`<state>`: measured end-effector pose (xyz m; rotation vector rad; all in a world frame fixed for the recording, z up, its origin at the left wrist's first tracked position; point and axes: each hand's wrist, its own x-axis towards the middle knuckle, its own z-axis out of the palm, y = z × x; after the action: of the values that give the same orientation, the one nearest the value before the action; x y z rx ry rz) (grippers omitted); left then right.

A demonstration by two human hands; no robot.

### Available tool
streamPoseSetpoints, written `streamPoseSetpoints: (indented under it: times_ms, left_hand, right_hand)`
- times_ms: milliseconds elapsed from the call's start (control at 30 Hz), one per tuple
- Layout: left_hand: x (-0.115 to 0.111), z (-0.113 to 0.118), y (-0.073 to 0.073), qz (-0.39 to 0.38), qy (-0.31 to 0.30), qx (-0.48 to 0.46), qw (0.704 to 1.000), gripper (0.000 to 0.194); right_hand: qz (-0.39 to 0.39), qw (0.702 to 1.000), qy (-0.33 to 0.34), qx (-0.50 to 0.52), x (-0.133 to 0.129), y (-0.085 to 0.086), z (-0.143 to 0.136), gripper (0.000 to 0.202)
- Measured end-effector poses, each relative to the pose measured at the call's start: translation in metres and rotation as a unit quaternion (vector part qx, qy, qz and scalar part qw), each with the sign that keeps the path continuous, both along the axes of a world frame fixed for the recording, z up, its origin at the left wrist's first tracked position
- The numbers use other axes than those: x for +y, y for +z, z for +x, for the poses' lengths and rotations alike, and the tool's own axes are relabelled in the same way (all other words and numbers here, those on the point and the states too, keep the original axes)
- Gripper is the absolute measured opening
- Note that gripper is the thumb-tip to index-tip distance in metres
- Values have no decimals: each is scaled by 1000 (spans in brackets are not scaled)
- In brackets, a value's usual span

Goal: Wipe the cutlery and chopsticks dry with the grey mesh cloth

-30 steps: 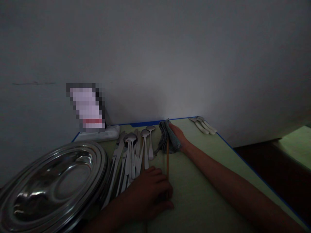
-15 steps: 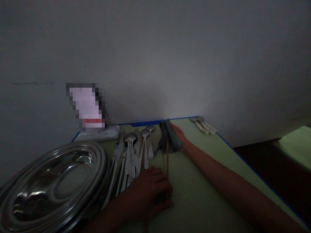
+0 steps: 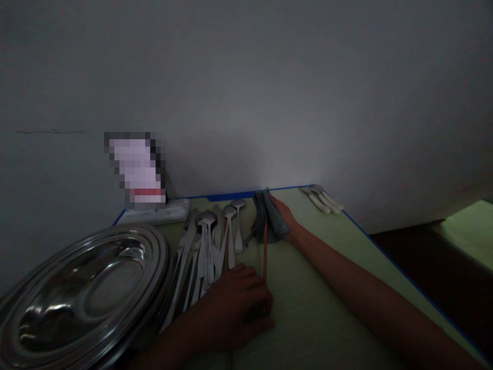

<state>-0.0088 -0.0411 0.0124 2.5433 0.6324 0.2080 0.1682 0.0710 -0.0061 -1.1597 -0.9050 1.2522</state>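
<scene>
My left hand (image 3: 242,306), low in the middle, is curled with its fingers closed round the near part of a thin brown wooden chopstick (image 3: 265,257). The far end of that stick goes into a folded dark grey-green cloth (image 3: 274,221). My right hand (image 3: 282,209) is closed on the cloth from the right; its fingers are partly hidden behind the fabric. Left of the cloth lie several metal spoons (image 3: 210,246) and table knives (image 3: 181,264). Beneath my left hand, a second brown stick (image 3: 226,252) partly shows among them.
A stack of shiny oval metal dishes (image 3: 154,257) fills the table's left side. Behind it, a phone-like blurred screen (image 3: 136,169) leans on a pale stand (image 3: 173,211). Several white-handled forks (image 3: 321,200) lie at the far right corner. A wall (image 3: 246,92) rises behind the table.
Almost nothing differs. Both hands keep their hold on the chopstick and the cloth, and the view has shifted very slightly.
</scene>
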Motion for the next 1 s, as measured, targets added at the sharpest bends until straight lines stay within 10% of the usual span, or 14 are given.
streamPoseSetpoints:
  times_ms: [1000]
  left_hand:
    - [0, 1, -6, -4, 33, -24, 999, 4]
  right_hand:
    - [-12, 998, 21, 50, 8, -13, 3, 23]
